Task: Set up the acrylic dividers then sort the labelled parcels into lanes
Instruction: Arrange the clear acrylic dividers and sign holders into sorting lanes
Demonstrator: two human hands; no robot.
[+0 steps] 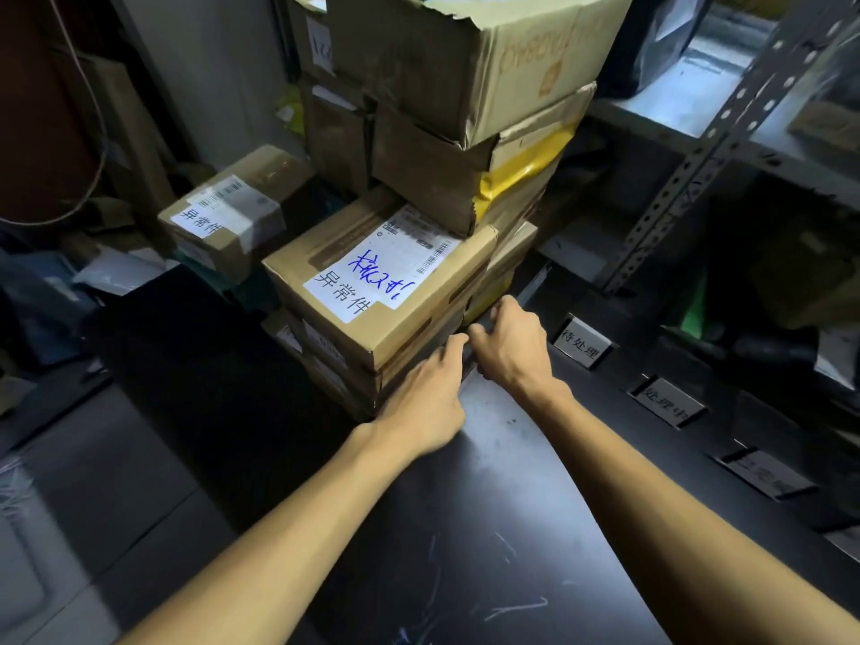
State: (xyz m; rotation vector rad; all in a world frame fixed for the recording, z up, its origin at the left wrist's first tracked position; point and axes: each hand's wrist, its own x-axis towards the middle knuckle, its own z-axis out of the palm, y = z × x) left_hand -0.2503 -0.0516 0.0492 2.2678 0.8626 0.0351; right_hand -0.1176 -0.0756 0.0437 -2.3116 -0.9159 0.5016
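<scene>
Both hands were at the far edge of the black table [488,528], right beside the stack of parcels [386,290]. The left hand [426,402] lay against the lower corner of the stack, with its fingers curled forward to the dark gap under the top labelled box; they seemed to pinch something thin there, but I cannot tell what it was. The right hand [509,344] was just beside it, the fingers bent and closed on a dark, narrow edge between the stack and the table. This could be a clear divider seen from the side, but it was too dark to be sure.

A thin clear strip [535,284] stood tilted behind the right hand, near the shelf post [688,169]. Along the right side of the table three small label holders [581,346] stood in a row, well apart from each other, and they probably marked the lanes.

I judge that the task was in its first step, setting up the dividers: the parcels were all in the stack, and one more labelled box [223,211] lay to the left, apart from it. No lane held a parcel yet.

The next move would call for a firm grip of both hands on the thin piece, and care not to push the tall stack, whose upper boxes [465,62] looked torn and leaning.
</scene>
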